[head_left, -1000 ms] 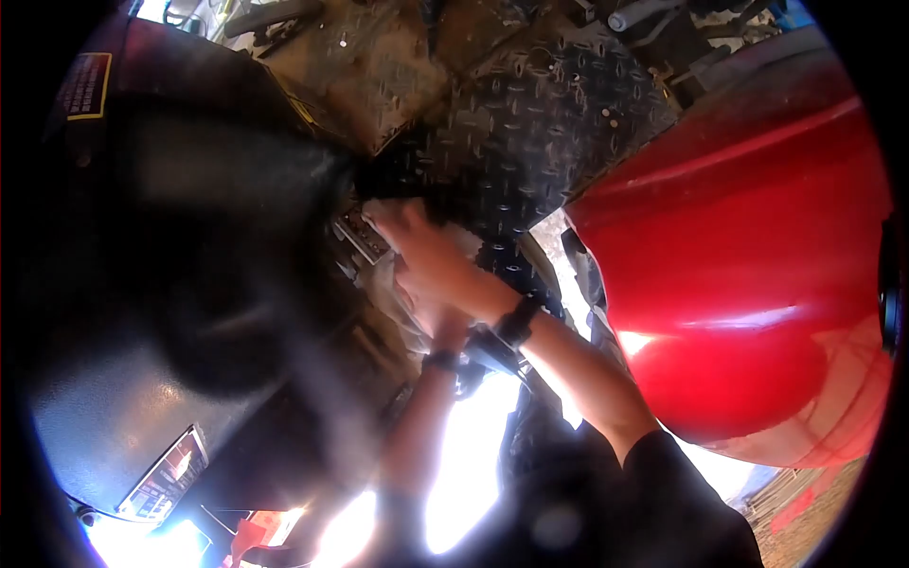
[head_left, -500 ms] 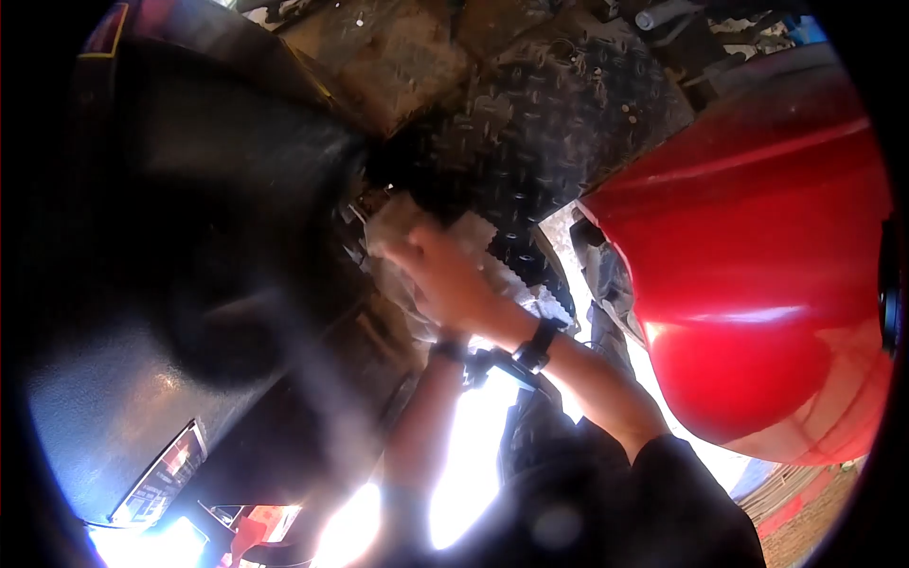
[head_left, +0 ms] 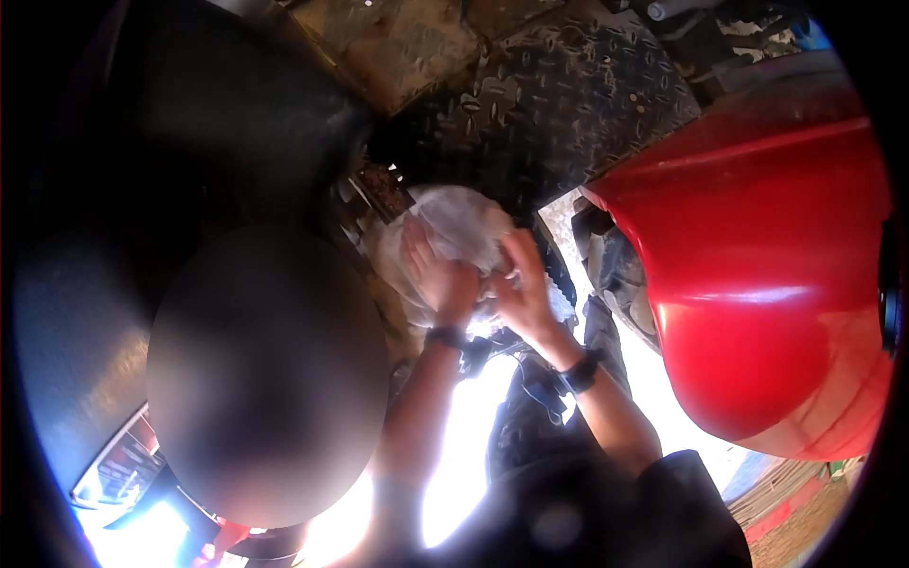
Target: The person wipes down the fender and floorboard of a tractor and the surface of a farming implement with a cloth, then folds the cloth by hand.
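A crumpled, translucent whitish plastic bag (head_left: 461,210) with a zigzag edge lies on the dark metal floor in front of me. My left hand (head_left: 443,279) rests on its near left part, fingers stretched out and pointing away from me. At the bag's right side is my right hand (head_left: 523,293), its fingers bent and spread from the thumb, with whitish plastic showing between them. No firm grip shows in either hand. What the bag contains cannot be made out. Each wrist wears a dark band.
Treadplate flooring (head_left: 568,104) stretches beyond the bag. A glossy red body panel (head_left: 748,303) curves along the right. Black padded surfaces (head_left: 237,123) fill the left, and a blurred rounded shape (head_left: 270,379) stands close at lower left. Rusty metal (head_left: 388,189) borders the bag.
My hands were together over the bag, the right across the left. Now the right has moved right, and both lie apart on the flatter bag. The blurred shape has come in at lower left.
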### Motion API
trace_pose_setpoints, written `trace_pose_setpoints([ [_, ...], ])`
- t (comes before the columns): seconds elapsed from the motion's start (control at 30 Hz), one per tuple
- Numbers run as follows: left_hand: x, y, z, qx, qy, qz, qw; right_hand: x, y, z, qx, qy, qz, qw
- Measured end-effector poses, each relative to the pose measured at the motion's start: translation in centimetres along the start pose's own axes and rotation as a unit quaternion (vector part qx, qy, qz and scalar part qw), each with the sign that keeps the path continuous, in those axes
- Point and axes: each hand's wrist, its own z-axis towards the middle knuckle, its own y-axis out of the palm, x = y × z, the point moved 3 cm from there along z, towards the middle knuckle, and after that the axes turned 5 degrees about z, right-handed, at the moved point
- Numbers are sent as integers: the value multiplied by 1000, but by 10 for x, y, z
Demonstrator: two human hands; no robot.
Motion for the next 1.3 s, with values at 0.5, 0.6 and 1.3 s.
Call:
trace_pose_setpoints([
  [0.5,7,-10,-6,60,61,-3,996,37,-14,-59,-59,94,-242,964],
  [0.6,-4,2,-10,73,88,41,993,23,-18,-71,-89,62,-282,953],
  [1.3,2,-4,-53,37,39,0,999,72,9,-89,-253,-89,-456,849],
])
